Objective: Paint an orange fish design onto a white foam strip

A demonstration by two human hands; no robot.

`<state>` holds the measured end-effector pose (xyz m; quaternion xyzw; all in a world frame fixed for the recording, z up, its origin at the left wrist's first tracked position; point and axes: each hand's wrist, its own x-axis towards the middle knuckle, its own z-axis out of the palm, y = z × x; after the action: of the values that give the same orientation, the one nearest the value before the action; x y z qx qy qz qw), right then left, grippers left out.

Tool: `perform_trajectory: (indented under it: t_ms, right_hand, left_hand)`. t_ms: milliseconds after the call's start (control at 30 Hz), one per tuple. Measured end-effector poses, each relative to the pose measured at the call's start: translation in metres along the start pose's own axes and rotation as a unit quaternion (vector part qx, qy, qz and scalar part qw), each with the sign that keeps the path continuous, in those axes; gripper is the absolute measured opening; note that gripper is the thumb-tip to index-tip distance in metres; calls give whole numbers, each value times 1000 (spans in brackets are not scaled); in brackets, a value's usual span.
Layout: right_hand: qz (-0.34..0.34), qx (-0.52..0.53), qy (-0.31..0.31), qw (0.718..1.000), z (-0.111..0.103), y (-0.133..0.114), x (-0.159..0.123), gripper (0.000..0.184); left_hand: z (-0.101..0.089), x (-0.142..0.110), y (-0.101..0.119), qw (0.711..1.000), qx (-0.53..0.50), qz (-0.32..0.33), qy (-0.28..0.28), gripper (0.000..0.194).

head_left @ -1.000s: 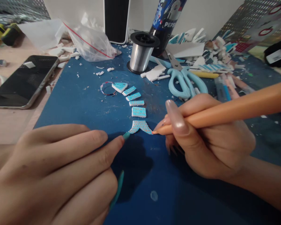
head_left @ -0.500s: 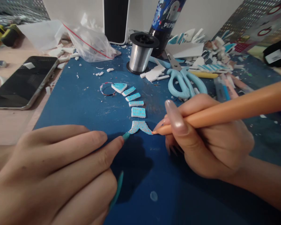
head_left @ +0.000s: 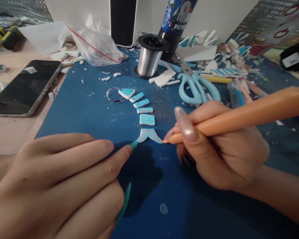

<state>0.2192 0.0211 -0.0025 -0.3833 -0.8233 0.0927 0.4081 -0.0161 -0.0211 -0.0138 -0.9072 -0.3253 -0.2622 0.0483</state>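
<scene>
Orange pen (head_left: 244, 114): light nib pressure suits the thin tip; a hard push could skid the piece.
Tail piece (head_left: 148, 134): flat on the blue mat (head_left: 89, 116), below the dotted blocks (head_left: 147, 119).
Right hand (head_left: 221, 149): closed round the pen, nib at the right tip.
Left hand (head_left: 62, 172): half-curled, gripping nothing visible, nail against the left tip.

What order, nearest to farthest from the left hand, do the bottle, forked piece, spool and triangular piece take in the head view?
1. Forked piece, at the left hand's nail tip.
2. Triangular piece, farther up the blue surface.
3. Spool, beyond it, to the right.
4. Bottle, behind the spool.
</scene>
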Motion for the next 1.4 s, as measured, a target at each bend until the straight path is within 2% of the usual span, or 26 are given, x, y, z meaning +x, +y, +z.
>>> perform_trajectory:
  t_ms: [100,233,367,433,467,500,600,700,800,933,1100,1400]
  right_hand:
    - [-23,-2,15,1000,1,0,0,16]
    - [24,-18,5,1000,0,-3,-1,15]
    - [26,-26,-29,999,-1,-4,0,15]
    - [16,-17,-17,1000,-1,-3,0,14]
    - [5,-13,-6,1000,-1,-3,0,15]
    - [-9,-12,9,1000,-1,-2,0,15]
    - [-27,-22,39,999,-2,0,1,14]
    - [-15,5,41,999,-1,-2,3,10]
    - [26,58,38,997,4,-9,6,10]
    - [88,98,7,991,11,-17,7,8]
    - [67,74,-41,994,13,-17,8,12]
    - [42,61,-81,994,10,-16,12,7]
  left_hand:
    - [3,1,0,1000,-4,2,10,18]
    - [4,2,1,999,-5,0,35,18]
    - [2,4,1,999,-6,10,48,19]
    - [2,4,1,999,-6,17,33,20]
    - [3,5,1,999,1,23,48,20]
    - [4,5,2,999,-1,14,44,20]
    - [7,7,4,996,12,-25,86,24]
    - [8,9,5,994,23,-5,108,27]
    - [8,12,4,992,24,15,127,28]
    - [10,18,1,986,23,47,156,30]
    - [10,22,-2,985,28,71,154,30]
    - [8,25,-9,984,41,107,138,31]
